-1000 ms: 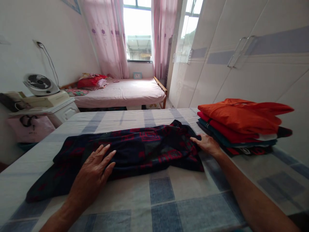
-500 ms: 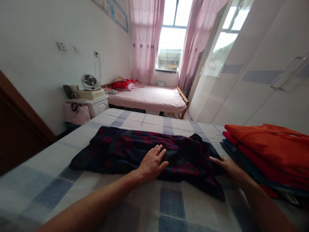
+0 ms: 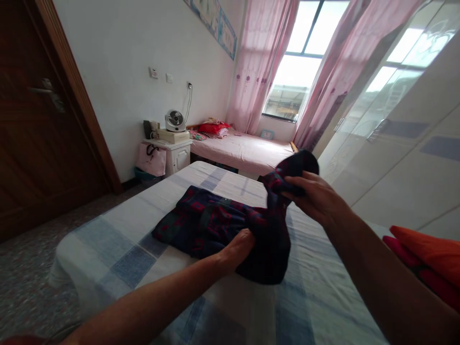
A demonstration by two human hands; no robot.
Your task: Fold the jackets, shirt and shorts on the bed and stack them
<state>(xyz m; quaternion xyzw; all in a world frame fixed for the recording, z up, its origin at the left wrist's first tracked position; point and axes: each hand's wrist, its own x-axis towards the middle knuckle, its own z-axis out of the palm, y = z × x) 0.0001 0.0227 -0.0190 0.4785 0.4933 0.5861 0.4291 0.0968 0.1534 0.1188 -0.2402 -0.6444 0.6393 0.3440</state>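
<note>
A dark navy garment (image 3: pixel 212 218) with red and green patterning lies partly folded on the bed, its left part flat. My right hand (image 3: pixel 314 194) is closed on the garment's right end and holds it up above the sheet, with the thumb across the cloth. Lower down, my left hand (image 3: pixel 239 247) is closed on the cloth near the garment's middle, its fingertips hidden in the dark fabric. Between both hands the raised part hangs bunched and twisted.
The bed has a blue-and-white checked sheet (image 3: pixel 140 258). A stack of folded clothes (image 3: pixel 431 254), orange on top, lies at right. Beyond are a pink-covered bed (image 3: pixel 244 148), a nightstand (image 3: pixel 178 155) with a fan (image 3: pixel 175 120), white wardrobes (image 3: pixel 402 167) and a wooden door (image 3: pixel 39 120).
My right hand has lifted the garment's right end up and inward. My left hand has gone from lying flat to gripping the cloth. The camera view has turned left.
</note>
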